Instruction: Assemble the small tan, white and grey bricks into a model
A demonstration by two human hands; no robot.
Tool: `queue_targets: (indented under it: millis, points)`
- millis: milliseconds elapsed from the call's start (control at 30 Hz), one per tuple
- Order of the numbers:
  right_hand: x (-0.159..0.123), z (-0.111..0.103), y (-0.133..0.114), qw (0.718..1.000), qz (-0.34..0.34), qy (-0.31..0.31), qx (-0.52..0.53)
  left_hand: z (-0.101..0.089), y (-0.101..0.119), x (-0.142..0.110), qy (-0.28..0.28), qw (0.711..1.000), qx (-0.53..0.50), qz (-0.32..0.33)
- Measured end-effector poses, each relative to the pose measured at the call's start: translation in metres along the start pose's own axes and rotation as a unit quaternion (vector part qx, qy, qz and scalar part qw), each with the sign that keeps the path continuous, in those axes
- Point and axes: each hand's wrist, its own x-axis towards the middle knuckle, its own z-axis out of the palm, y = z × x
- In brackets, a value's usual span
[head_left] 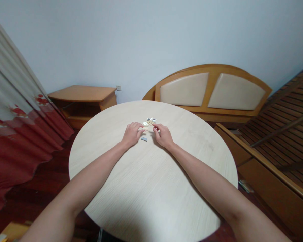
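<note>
My left hand (132,133) and my right hand (163,136) lie palm down near the far middle of a round pale wood table (151,188). Their fingertips point towards each other, close to a small cluster of flat pieces. A dark-marked white piece (152,120) sits at the cluster's far side, and pale strips (145,124) lie between my fingertips. A small grey-blue block (144,138) rests between my wrists, touched by neither hand. Both hands appear to hold nothing, though the pieces are too small to name.
Past the table stand an orange wooden cabinet (82,94) and a headboard with cream panels (209,90). A slatted wooden bed frame (285,124) runs along the right. A red-and-white curtain (17,111) hangs at the left, above a dark red wooden floor (32,205).
</note>
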Motion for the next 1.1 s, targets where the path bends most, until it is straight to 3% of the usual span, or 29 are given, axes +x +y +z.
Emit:
queue_targets:
  millis: [267,633,867,967,1100]
  points:
    - [-0.002,0.002,0.001,0.994,0.002,-0.102,-0.032,0.011,-0.02,-0.002,-0.02,0.996,0.037,-0.083]
    - [-0.002,-0.001,-0.012,0.971,-0.013,-0.231,-0.051,0.011,-0.018,0.0,-0.088,0.989,0.063,-0.101]
    - [-0.001,0.0,-0.009,0.973,-0.008,-0.227,-0.049,0.012,-0.018,0.0,-0.083,0.991,0.051,-0.092]
    - [-0.001,0.002,-0.004,0.978,0.013,-0.197,-0.07,0.013,-0.018,-0.001,-0.088,0.994,0.037,-0.056]
    - [0.001,0.001,-0.004,0.971,0.028,-0.208,-0.11,0.015,-0.02,-0.001,-0.102,0.995,0.011,0.004]
